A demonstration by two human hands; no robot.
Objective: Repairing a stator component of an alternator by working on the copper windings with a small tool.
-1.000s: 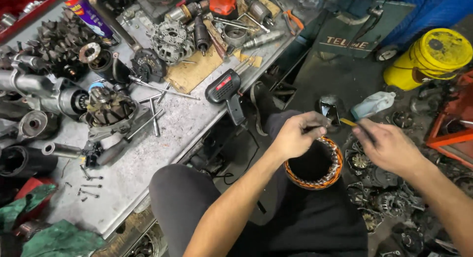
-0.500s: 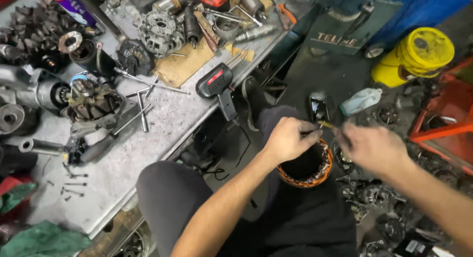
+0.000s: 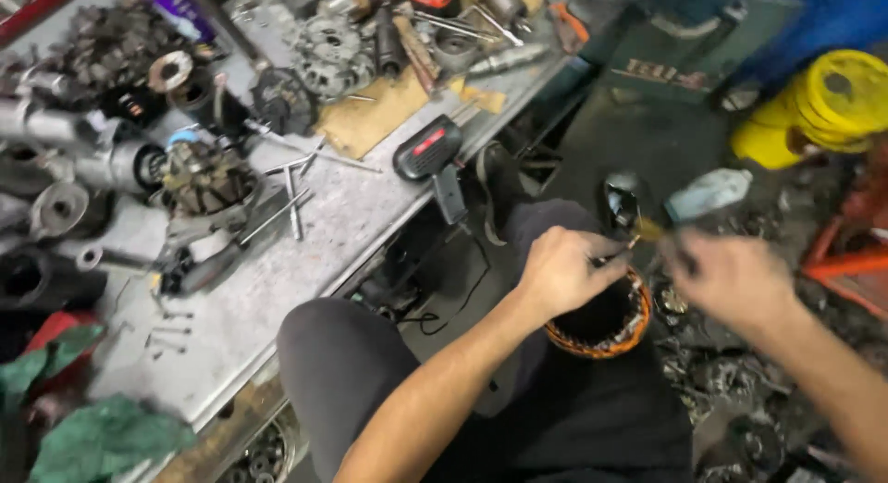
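A round stator ring with orange copper windings (image 3: 606,333) rests on my lap over dark trousers. My left hand (image 3: 564,272) is closed at the ring's upper rim, pinching a thin wire lead. My right hand (image 3: 731,278), blurred by motion, sits just right of the ring and grips a small tool with a yellowish handle (image 3: 649,229) that points toward the left hand's fingertips. The ring's left part is hidden behind my left hand.
A metal workbench (image 3: 333,233) at left carries alternator parts, gears, bolts, rods and a black-and-red power tool (image 3: 430,154) at its edge. Green rags (image 3: 102,437) lie bottom left. A yellow container (image 3: 823,108) and a pale plastic bottle (image 3: 708,194) stand at right among floor scrap.
The view has shifted slightly. Both hands stayed at the ring's top edge; the right hand moved a little and is now blurred.
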